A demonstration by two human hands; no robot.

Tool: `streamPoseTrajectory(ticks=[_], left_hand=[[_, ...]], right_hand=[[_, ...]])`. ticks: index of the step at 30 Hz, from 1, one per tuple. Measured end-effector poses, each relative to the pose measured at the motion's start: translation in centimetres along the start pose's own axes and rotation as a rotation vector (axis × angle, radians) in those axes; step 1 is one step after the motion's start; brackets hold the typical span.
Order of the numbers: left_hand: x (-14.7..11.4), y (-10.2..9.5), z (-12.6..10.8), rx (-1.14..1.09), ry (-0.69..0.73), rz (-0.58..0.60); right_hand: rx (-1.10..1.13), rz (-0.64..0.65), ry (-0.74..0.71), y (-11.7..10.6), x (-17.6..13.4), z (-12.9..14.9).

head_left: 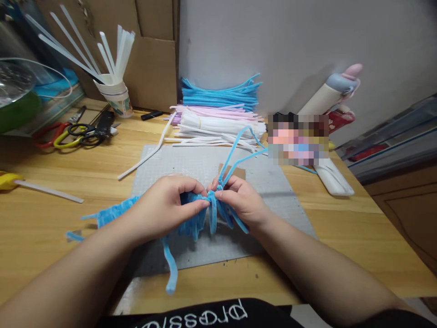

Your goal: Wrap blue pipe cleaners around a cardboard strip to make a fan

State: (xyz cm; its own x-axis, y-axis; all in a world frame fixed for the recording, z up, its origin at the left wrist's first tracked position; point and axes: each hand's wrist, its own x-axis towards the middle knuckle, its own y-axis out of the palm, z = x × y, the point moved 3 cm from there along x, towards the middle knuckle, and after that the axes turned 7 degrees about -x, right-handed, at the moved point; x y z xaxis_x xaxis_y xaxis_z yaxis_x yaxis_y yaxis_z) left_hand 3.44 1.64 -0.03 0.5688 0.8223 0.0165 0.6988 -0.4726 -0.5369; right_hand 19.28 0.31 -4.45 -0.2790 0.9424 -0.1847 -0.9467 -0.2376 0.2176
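Observation:
My left hand [174,200] pinches a blue strip of twisted pipe cleaners [193,216] between thumb and forefinger. Rows of loops hang from the strip, and its far end shows to the left, past my left forearm. Close beside it, my right hand [239,196] is closed on the strip's right end, where the stems are twisted together. Two long blue stem ends [235,148] rise from that twist, bending away to the upper right. One loose end dangles below my left hand. Both hands are above the grey cutting mat [283,209].
Bundles of blue [220,96], pink and white pipe cleaners [215,125] lie at the back. Scissors [82,134] and a paper cup of white sticks [118,98] are on the left. A glue gun [10,181] lies at the left edge. A bottle [324,93] leans on the right.

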Motion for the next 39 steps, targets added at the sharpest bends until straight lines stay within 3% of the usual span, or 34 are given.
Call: streamPoseTrajectory(ticks=[8,15,21,26,29,36,39], left_hand=[[-0.4,-0.1,0.1,-0.062,-0.043,0.004],[-0.3,0.1,0.4,-0.221,-0.11,0.045],[-0.4,0.0,0.6,-0.207,-0.147,0.027],[-0.4,-0.3,0.1,-0.006,-0.005,-0.037],[-0.4,-0.2,-0.2,0.017,0.046,-0.07],[-0.3,0.2,0.0,-0.176,-0.095,-0.096],[-0.3,0.2,0.1,-0.177,-0.124,-0.084]], right_hand=[[-0.067,0.038,-0.096,0.2,-0.2,0.6],[-0.08,0.124,-0.046,0.2,-0.1,0.8],[-0.002,0.128,-0.019,0.5,-0.2,0.7],[0.1,0.101,0.064,0.4,-0.2,-0.1],[0.065,0.103,0.043,0.4,-0.2,-0.2],[-0.058,0.071,-0.112,0.5,-0.3,0.5],[-0.058,0.066,-0.114,0.5,-0.3,0.7]])
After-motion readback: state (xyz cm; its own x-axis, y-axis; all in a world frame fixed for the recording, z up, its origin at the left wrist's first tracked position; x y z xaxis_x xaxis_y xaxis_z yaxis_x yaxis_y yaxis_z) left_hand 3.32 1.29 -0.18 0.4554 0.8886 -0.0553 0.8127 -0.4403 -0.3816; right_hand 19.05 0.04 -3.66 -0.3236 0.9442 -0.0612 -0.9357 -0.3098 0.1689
